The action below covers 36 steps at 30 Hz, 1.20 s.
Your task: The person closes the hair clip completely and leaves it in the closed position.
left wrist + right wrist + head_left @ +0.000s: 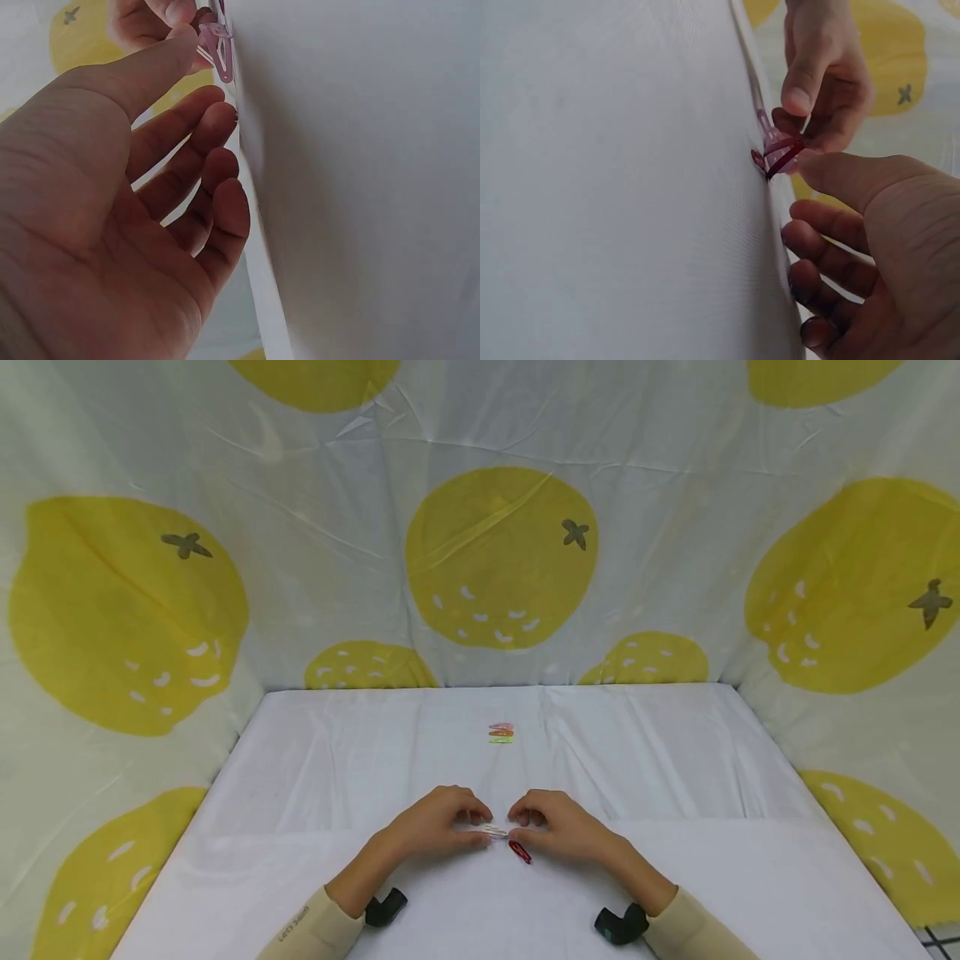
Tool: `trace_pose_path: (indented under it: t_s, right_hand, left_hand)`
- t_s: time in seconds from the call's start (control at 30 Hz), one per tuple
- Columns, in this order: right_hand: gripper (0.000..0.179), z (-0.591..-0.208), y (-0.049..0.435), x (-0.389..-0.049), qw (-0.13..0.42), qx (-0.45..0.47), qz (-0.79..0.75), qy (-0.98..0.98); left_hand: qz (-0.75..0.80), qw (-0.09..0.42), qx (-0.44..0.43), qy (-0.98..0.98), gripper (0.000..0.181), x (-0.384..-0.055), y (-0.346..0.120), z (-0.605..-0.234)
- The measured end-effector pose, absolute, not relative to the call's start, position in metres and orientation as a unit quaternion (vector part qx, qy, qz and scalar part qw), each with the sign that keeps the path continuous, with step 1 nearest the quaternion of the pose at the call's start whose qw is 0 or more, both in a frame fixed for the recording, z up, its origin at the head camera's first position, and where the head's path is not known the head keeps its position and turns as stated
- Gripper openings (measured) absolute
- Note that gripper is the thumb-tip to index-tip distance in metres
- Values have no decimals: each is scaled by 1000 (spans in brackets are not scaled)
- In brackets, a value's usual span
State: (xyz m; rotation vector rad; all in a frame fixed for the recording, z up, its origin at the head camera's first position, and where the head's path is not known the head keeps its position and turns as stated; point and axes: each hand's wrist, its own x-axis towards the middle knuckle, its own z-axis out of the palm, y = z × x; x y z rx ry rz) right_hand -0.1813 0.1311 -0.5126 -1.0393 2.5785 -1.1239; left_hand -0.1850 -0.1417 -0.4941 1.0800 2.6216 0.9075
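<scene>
My left hand (442, 822) and right hand (558, 827) face each other low over the white table, fingers loosely curved, a gap showing between each thumb and its fingers. Between the fingertips lies a pale snap hair clip (493, 832), and a dark red hair clip (520, 852) is just below my right thumb. A pink hair clip (217, 52) shows by my left thumb tip in the left wrist view. In the right wrist view, the right thumb tip is against or very near the red clip; exact contact is unclear. The clips partly overlap there.
Farther back on the white tablecloth (660, 752), pink, orange and yellow-green hair clips (501, 732) lie in a short column. A lemon-print curtain (300, 552) hangs behind and on both sides. Black wrist devices (622, 925) sit by both sleeves.
</scene>
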Motion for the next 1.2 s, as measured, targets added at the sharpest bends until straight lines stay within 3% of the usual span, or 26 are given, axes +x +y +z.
trace_pose_path:
  t_s: [0.6,1.2]
  right_hand:
    - [15,-518,126,-179,53,-365,-358,858]
    - [7,-515,119,-178,70,-367,-373,849]
  left_hand:
    - [304,95,362,876,20,-179,-134,-494]
    - [313,94,350,878,14,-176,-131,-497]
